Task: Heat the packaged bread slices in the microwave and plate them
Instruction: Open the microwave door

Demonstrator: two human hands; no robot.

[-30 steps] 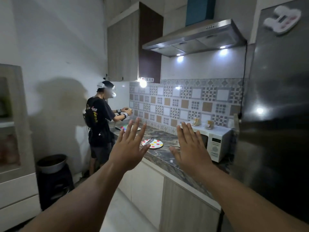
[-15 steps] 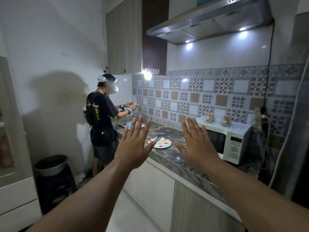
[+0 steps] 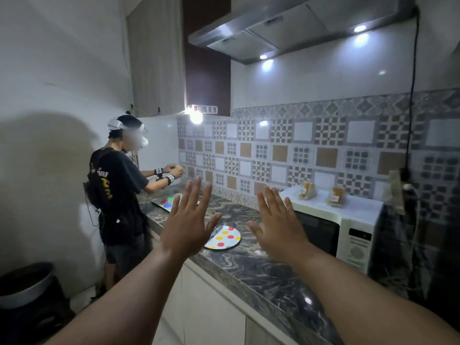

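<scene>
- The dark marbled stone countertop point(image 3: 268, 275) now fills more of your view than a second ago: you have come closer, and its front edge runs from lower right up toward the far left corner.
- The white microwave oven point(image 3: 353, 235) with its dark door has slid from the right side of the view toward the middle; it stands at the right end of the countertop against the patterned tile wall, door closed.
- A second person in a black T-shirt point(image 3: 117, 195) works at the far left end of the countertop, well apart from you.
- The round white plate with red and yellow dots point(image 3: 225, 239) lies near the front edge, between your hands in the view.
- Your left hand point(image 3: 186, 225) is raised, fingers spread straight, holding nothing.
- Your right hand point(image 3: 278, 230) matches it: flat, empty, palm forward.
- The two clear packets of bread slices point(image 3: 308, 191) stand on the microwave's top, untouched.
- Judged from this, heating is not yet begun; your approach puts the packets nearer to your right hand.
</scene>
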